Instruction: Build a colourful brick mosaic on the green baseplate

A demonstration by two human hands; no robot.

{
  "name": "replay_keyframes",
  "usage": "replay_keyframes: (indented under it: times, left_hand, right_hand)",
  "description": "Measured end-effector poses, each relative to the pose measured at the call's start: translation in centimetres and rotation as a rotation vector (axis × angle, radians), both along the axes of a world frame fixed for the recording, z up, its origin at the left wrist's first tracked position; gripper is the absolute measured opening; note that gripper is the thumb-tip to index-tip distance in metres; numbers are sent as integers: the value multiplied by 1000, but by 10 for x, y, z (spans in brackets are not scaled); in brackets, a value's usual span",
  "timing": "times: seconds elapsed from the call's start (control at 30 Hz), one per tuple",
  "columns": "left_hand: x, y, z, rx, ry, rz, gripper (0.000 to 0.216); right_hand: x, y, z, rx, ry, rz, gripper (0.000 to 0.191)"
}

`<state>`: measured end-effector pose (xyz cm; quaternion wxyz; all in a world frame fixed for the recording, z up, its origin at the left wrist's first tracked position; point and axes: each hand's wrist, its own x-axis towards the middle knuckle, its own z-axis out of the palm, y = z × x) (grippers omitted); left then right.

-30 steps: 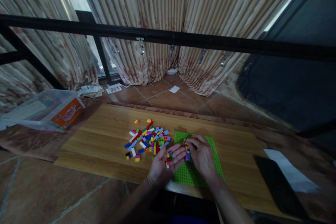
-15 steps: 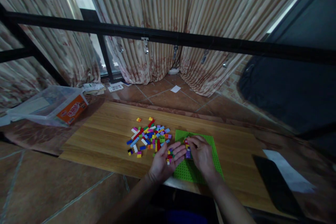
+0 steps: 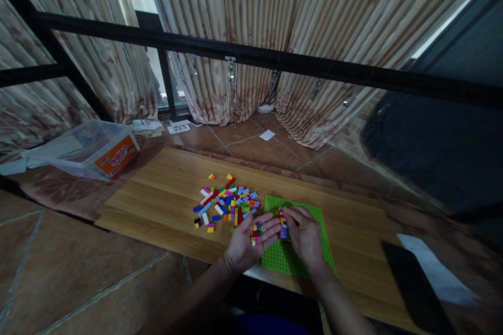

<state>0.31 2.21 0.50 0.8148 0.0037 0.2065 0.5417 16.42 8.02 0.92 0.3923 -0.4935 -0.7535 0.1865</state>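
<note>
My left hand (image 3: pixel 249 241) lies palm up at the left edge of a green baseplate (image 3: pixel 314 248), fingers spread, with several small coloured bricks (image 3: pixel 256 231) resting in the palm. My right hand (image 3: pixel 304 235) sits on the baseplate with its fingers pinched on a small stack of bricks (image 3: pixel 282 222) that stands on the plate. A loose pile of coloured bricks (image 3: pixel 228 204) is spread on the wooden board (image 3: pixel 157 199) just left of the hands.
A clear plastic box (image 3: pixel 84 149) with an orange label lies on the floor at the far left. A black flat object (image 3: pixel 416 285) and a white sheet (image 3: pixel 436 267) are at the right. A black metal rail (image 3: pixel 275 60) and curtains stand behind.
The view has shifted a little, so everything sits slightly right and lower than before. Both hands stay at the baseplate in much the same pose.
</note>
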Motion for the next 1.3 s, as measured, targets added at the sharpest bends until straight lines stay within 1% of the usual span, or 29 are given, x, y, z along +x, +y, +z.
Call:
replay_keyframes:
  times: [0.2,0.37,0.5,0.6,0.7,0.77,0.9,1.0,1.07,1.2,1.3]
  left_hand:
    - [0,0,-3,4,13,-7,48]
    - [1,-1,-3,12,18,-7,48]
    - [1,0,-4,29,-3,-2,47]
    - [0,0,-6,54,-13,-14,47]
    - [0,0,-7,63,-14,-21,47]
    - [1,0,-6,53,-19,-17,46]
    - [2,0,-5,36,-64,-4,44]
    - [2,1,-5,32,-91,9,40]
    - [2,1,-4,32,-86,7,37]
    - [1,0,-2,37,-70,3,34]
    - [2,-1,-2,25,-80,13,33]
  right_hand:
    - [1,1,-3,21,-17,11,29]
    - [0,1,0,21,-42,14,29]
    - [0,1,6,-54,-3,28,29]
    - [2,-2,9,-114,86,-23,31]
    - [4,-11,13,-97,118,-103,31]
    - [2,-19,17,-57,77,-73,28]
    - [-12,-34,24,-8,-66,78,25]
    - [-26,-39,26,5,-184,199,26]
    - [-33,-39,26,11,-247,251,28]
    - [-39,-36,24,40,-340,266,27]
    - [-41,-34,22,46,-366,264,25]
